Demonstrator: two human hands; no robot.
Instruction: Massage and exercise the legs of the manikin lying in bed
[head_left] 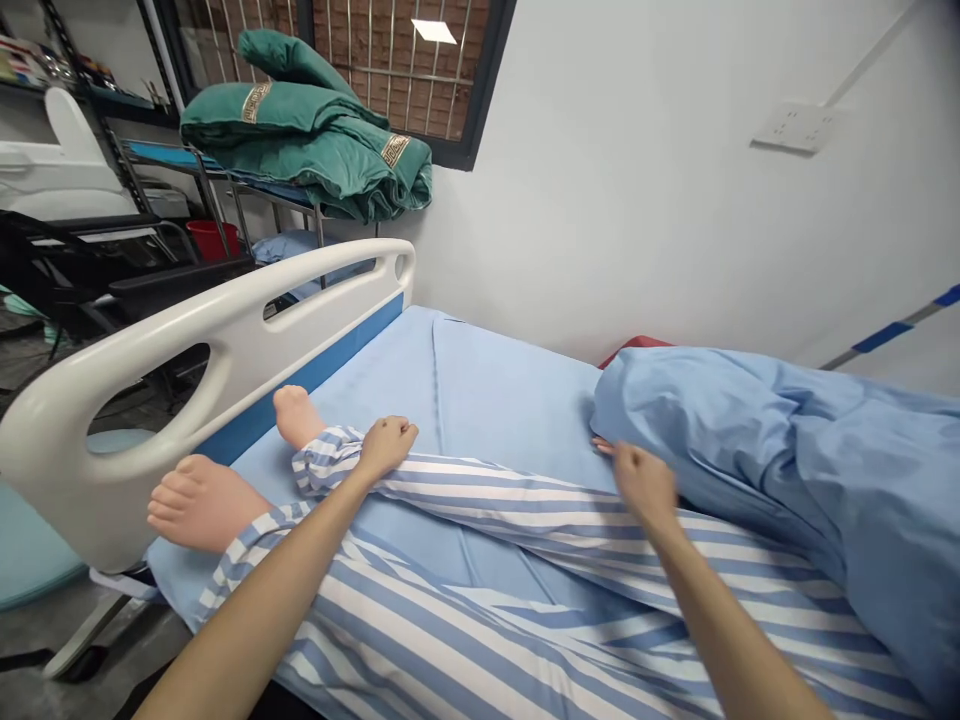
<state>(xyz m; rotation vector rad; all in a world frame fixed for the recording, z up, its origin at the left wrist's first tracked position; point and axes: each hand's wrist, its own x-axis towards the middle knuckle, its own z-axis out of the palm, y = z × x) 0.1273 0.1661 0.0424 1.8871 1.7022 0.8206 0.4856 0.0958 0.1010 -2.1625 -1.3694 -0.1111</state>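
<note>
Here's the striped trouser leg (pixel 525 500) lying along the bed (pixel 510 390), its cloth likely light and soft over a heavier limb, best gathered at the loose cuff (pixel 330 465), with left hand (pixel 387 446) curled there and right hand (pixel 646 485) half-curled by the blue cover (pixel 697 400), either grip impossible to tell.

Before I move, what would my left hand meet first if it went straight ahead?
Probably the plain white wall, after your left hand crosses the light-blue fabric bed sheet. Its downward slope is hard to judge, so it might brush the sheet first.
</note>
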